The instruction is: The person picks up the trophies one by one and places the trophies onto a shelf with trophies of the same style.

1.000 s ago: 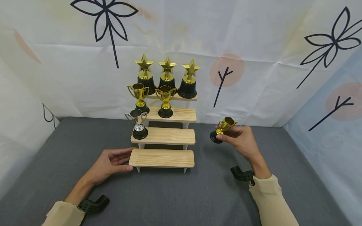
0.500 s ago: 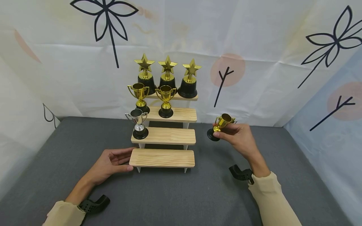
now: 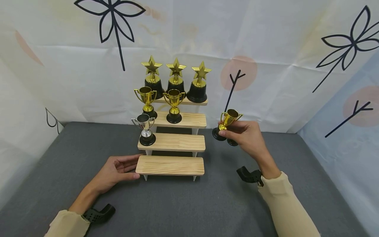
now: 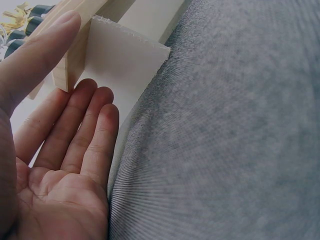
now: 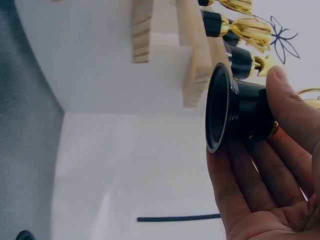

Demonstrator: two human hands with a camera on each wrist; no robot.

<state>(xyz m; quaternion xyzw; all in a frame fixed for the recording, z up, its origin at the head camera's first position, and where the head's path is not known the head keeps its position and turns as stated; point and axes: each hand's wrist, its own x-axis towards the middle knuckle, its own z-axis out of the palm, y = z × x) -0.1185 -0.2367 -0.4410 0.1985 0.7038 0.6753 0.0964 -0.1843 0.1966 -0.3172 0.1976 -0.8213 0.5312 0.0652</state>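
My right hand (image 3: 245, 136) holds a small gold trophy cup (image 3: 228, 120) above the table, right of the stepped wooden stand. The trophy leans slightly to the right, thumb and fingers about its stem and black base (image 5: 245, 110). Below that hand, another black base (image 3: 233, 142) shows; the hand hides the rest. My left hand (image 3: 113, 174) is at the left end of the lowest shelf (image 3: 170, 165), fingers extended and thumb at the front corner. In the left wrist view the fingertips lie by the shelf's end and its white support (image 4: 125, 57); contact is hard to judge.
Three gold star trophies (image 3: 199, 82) stand on the top shelf. Two gold cups (image 3: 174, 105) are on the shelf below, and a silver cup (image 3: 144, 126) is at the left of the third. A patterned cloth (image 3: 266, 82) hangs behind the grey table (image 3: 177, 210).
My right hand has raised the gold trophy cup and carried it a little left and toward the back, uncovering a black base beneath. The left hand stays in place.
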